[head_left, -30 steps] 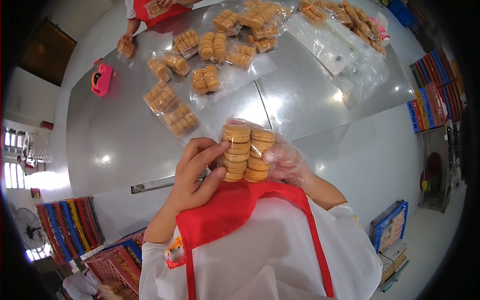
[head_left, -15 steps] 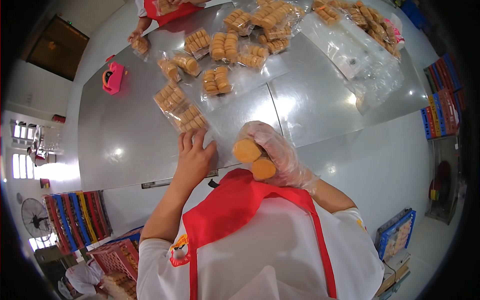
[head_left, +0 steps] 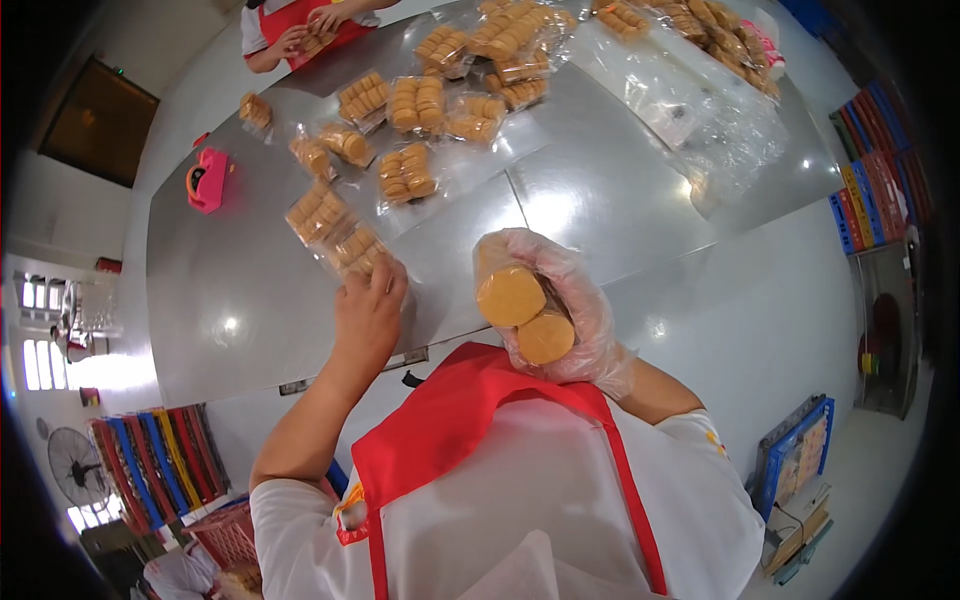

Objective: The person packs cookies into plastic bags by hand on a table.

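Note:
In my gloved right hand (head_left: 585, 315), near the table's front edge, is a clear pack of round golden biscuits (head_left: 512, 296). Two stacks face me end-on, and the clear plastic glove wraps round their side. My bare left hand (head_left: 368, 312) has its bent fingers on the near end of another biscuit pack (head_left: 357, 248) lying on the metal table (head_left: 270, 290). Just beyond that one, a similar pack (head_left: 317, 211) touches or overlaps it. The left fingertips partly cover the wrapper's end.
Several more packs (head_left: 407, 172) lie farther back, beside clear plastic sheets (head_left: 700, 130). A pink tape dispenser (head_left: 208, 180) stands at the left. Across the table, a person in a red apron (head_left: 318, 38) holds a pack. Stacked crates (head_left: 160, 460) line the floor at left.
My left fingers have drawn together over the near end of the pack. The right hand's pack is turned more toward me. Across the table, the other person's hand has left a small pack.

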Available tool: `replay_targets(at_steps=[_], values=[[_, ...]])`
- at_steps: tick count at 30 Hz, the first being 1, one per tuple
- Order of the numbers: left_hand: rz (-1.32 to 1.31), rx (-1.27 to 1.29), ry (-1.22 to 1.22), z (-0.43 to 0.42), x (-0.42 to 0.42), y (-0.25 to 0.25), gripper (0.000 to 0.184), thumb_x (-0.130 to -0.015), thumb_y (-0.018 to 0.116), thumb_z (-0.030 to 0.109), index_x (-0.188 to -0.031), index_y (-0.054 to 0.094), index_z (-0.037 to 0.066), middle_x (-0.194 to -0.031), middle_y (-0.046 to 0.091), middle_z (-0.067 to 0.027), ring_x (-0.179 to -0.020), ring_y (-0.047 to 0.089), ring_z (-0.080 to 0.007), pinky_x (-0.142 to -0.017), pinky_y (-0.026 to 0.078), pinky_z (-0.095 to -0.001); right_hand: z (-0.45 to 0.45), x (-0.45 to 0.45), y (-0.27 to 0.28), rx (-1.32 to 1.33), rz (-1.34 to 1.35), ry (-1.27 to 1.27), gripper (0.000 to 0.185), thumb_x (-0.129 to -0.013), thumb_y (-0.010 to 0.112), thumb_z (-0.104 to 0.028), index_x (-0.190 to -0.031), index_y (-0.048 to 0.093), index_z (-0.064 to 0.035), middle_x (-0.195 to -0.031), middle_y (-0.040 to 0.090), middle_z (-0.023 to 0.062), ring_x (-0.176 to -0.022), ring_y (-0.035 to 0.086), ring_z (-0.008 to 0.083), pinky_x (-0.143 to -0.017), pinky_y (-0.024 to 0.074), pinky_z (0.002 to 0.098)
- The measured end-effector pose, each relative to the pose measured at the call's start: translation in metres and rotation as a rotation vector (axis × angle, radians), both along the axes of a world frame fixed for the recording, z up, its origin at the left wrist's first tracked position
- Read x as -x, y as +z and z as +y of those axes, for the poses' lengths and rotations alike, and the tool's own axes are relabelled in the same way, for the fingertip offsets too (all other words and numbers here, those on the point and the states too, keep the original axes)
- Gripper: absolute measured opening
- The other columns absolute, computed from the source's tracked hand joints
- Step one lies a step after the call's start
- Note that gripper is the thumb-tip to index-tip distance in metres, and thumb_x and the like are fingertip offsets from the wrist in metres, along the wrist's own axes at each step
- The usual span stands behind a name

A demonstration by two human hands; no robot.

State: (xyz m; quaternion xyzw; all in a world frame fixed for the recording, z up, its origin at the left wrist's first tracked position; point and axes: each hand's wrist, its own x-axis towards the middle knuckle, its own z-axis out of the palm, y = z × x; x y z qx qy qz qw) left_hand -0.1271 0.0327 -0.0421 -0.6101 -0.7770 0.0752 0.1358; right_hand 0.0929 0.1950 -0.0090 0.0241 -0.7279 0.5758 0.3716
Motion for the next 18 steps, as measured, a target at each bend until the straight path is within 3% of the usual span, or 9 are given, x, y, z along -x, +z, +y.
replay_targets(at_steps=[3,5,8,9,12,15,18], values=[[0.007,0.118,0.007,0.006,-0.004,0.002,0.050,-0.078,0.057,0.006,-0.127,0.057,0.005,-0.138,0.049,-0.0149,-0.084,0.061,-0.0294,-0.068,0.055,-0.0398,0.004,-0.007,0.006,0.032,0.058,-0.021,0.091,-0.071,0.075,0.007,-0.150,0.030,-0.0048,-0.131,0.049,0.0129,-0.117,0.054,0.0219,-0.097,0.0480,0.0362],[0.005,0.151,-0.041,0.010,-0.004,0.009,0.051,-0.079,0.056,0.006,-0.130,0.055,0.005,-0.143,0.047,-0.0158,-0.081,0.064,-0.0286,-0.065,0.056,-0.0380,0.009,-0.009,0.022,-0.167,0.061,-0.236,0.090,-0.073,0.075,0.002,-0.149,0.029,-0.0021,-0.130,0.051,0.0138,-0.120,0.054,0.0225,-0.098,0.0478,0.0360],[-0.158,0.114,-0.097,0.022,-0.003,0.015,0.050,-0.082,0.055,0.006,-0.132,0.054,0.002,-0.150,0.041,-0.0175,-0.082,0.068,-0.0287,-0.066,0.057,-0.0379,0.002,0.002,0.001,0.665,-0.126,-0.129,0.077,-0.078,0.070,0.001,-0.147,0.036,-0.0028,-0.136,0.049,0.0112,-0.120,0.056,0.0272,-0.102,0.0458,0.0353],[-0.187,0.143,-0.094,0.026,-0.004,0.016,0.051,-0.082,0.054,0.006,-0.132,0.053,0.002,-0.151,0.040,-0.0180,-0.081,0.069,-0.0288,-0.066,0.057,-0.0381,0.002,0.009,-0.011,0.988,-0.195,-0.063,0.070,-0.079,0.064,0.003,-0.144,0.038,0.0026,-0.133,0.052,0.0120,-0.118,0.059,0.0263,-0.100,0.0505,0.0371],[-0.274,0.235,-0.082,0.043,-0.013,0.023,0.052,-0.083,0.054,0.007,-0.134,0.051,-0.001,-0.152,0.039,-0.0199,-0.080,0.071,-0.0294,-0.065,0.057,-0.0388,0.005,0.020,-0.045,1.465,-0.407,0.348,0.058,-0.082,0.057,0.001,-0.138,0.041,0.0073,-0.125,0.057,0.0170,-0.112,0.063,0.0286,-0.098,0.0541,0.0424],[-0.323,0.303,-0.127,0.052,-0.022,0.033,0.058,-0.082,0.056,0.010,-0.137,0.048,-0.004,-0.152,0.037,-0.0219,-0.072,0.070,-0.0301,-0.064,0.057,-0.0389,-0.003,0.030,-0.028,1.363,-0.765,0.295,0.048,-0.084,0.052,-0.001,-0.130,0.045,0.0095,-0.119,0.060,0.0205,-0.106,0.066,0.0313,-0.096,0.0562,0.0452],[-0.348,0.344,-0.177,0.053,-0.027,0.039,0.064,-0.078,0.062,0.011,-0.138,0.047,-0.004,-0.153,0.035,-0.0222,-0.071,0.070,-0.0300,-0.063,0.057,-0.0387,0.001,0.043,-0.062,1.467,-0.613,0.416,0.042,-0.085,0.052,-0.003,-0.125,0.047,0.0082,-0.117,0.060,0.0198,-0.105,0.066,0.0317,-0.096,0.0561,0.0454]])
